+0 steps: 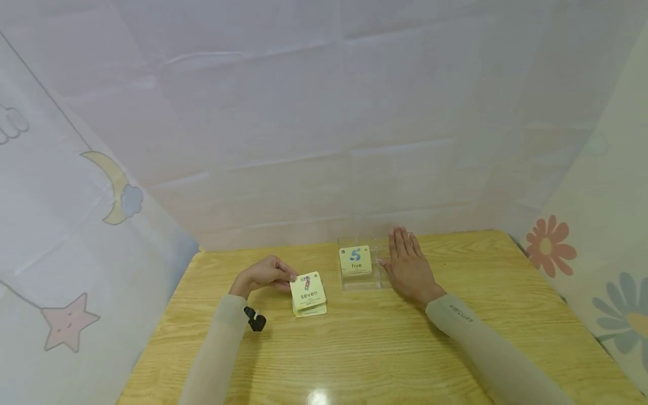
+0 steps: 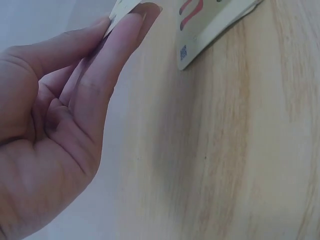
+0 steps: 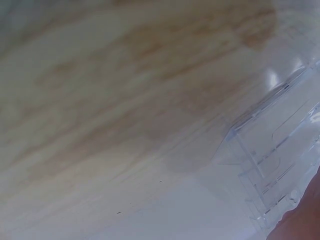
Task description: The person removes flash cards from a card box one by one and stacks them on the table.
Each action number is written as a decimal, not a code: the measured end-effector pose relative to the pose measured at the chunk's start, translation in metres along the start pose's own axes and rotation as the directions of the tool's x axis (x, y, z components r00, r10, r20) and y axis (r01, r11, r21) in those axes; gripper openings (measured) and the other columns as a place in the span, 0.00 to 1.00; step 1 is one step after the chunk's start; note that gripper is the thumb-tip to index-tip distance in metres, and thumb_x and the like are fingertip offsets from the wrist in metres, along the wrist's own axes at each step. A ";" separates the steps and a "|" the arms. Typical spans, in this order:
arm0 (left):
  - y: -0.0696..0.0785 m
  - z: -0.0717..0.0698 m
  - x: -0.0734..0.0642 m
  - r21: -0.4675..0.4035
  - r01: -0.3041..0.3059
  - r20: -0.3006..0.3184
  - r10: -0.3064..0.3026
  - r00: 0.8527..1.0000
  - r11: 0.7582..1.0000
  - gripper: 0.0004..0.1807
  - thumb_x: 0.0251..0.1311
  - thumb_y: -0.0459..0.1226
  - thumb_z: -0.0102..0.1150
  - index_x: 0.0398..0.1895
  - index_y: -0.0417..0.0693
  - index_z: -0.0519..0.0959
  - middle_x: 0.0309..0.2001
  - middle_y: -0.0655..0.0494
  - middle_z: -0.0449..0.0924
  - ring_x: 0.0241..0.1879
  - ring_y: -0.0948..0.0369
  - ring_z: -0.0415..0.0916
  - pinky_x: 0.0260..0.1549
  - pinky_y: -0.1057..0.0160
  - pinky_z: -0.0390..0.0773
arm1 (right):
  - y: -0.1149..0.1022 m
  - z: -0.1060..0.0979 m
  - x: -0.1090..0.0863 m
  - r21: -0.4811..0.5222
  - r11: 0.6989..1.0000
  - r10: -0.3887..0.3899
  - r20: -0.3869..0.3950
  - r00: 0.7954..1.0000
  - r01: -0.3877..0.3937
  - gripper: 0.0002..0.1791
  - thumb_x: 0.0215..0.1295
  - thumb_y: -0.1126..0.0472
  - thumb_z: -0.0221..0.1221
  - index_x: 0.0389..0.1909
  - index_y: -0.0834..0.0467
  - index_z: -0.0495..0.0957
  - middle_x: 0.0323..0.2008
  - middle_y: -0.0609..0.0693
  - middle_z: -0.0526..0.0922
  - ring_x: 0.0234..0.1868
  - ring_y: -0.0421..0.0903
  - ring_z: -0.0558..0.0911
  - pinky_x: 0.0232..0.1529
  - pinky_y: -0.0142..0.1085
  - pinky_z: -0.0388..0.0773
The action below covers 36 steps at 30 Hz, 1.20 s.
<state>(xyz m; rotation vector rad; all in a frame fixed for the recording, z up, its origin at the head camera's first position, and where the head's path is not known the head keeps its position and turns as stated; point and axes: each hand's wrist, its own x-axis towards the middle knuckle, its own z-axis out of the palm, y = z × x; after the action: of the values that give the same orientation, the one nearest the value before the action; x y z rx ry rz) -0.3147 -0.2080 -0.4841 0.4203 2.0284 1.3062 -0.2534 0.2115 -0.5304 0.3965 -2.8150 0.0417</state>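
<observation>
Between thumb and fingers, my left hand [image 1: 265, 273] pinches the corner of a pale yellow number card [image 1: 310, 293] printed "seven". In the left wrist view the pinched card [image 2: 121, 14] shows only as a small corner at the fingertips. Under it lies a small stack of similar cards [image 1: 318, 310]. My right hand [image 1: 410, 270] rests with straight fingers over the right part of a clear plastic holder [image 1: 360, 286]. A card marked "five" [image 1: 356, 260] stands in the holder's left part. The right wrist view shows the holder's clear walls [image 3: 275, 145] beside the hand's edge.
Everything stands on a light wooden table [image 1: 354, 354]. A pale fabric backdrop [image 1: 324, 140] rises behind its far edge, with printed cloth at both sides. A black device [image 1: 255, 319] is strapped at the left wrist.
</observation>
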 end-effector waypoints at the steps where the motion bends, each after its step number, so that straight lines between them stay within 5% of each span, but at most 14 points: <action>1: -0.001 0.000 0.000 -0.001 -0.001 0.003 0.001 1.000 1.000 0.15 0.74 0.31 0.60 0.56 0.28 0.84 0.52 0.38 0.89 0.39 0.60 0.91 0.52 0.50 0.89 | 0.000 0.000 0.000 -0.002 1.000 -0.001 -0.004 1.000 0.001 0.46 0.84 0.43 0.45 0.82 0.72 0.41 0.84 0.71 0.43 0.86 0.66 0.44 0.87 0.59 0.39; 11: -0.011 0.001 0.006 0.009 0.033 0.004 -0.033 0.999 0.999 0.13 0.74 0.30 0.60 0.53 0.28 0.85 0.50 0.40 0.90 0.37 0.61 0.91 0.42 0.62 0.92 | 0.000 0.000 0.000 -0.013 1.000 0.004 0.000 1.000 -0.004 0.46 0.84 0.42 0.45 0.83 0.72 0.42 0.84 0.70 0.43 0.87 0.65 0.42 0.87 0.58 0.39; 24: -0.012 0.007 0.009 0.111 0.065 -0.070 -0.057 0.996 0.992 0.11 0.71 0.31 0.63 0.49 0.33 0.88 0.49 0.42 0.90 0.35 0.61 0.90 0.40 0.61 0.92 | -0.002 -0.005 0.001 0.002 1.000 0.008 0.014 1.000 -0.008 0.45 0.84 0.42 0.44 0.82 0.72 0.43 0.84 0.70 0.43 0.86 0.65 0.43 0.87 0.59 0.39; 36: -0.007 0.014 0.008 0.258 0.037 -0.168 0.007 0.986 0.965 0.08 0.69 0.31 0.66 0.41 0.35 0.91 0.46 0.42 0.91 0.27 0.61 0.88 0.35 0.59 0.92 | -0.001 -0.002 0.001 -0.002 1.000 0.006 0.008 1.000 -0.006 0.44 0.85 0.43 0.43 0.82 0.73 0.44 0.84 0.71 0.43 0.86 0.66 0.44 0.87 0.59 0.39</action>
<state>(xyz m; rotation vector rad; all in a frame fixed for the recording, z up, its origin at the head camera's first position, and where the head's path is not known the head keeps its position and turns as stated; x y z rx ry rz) -0.3099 -0.1964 -0.4966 0.4240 2.3522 1.0990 -0.2536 0.2102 -0.5281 0.3891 -2.8234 0.0384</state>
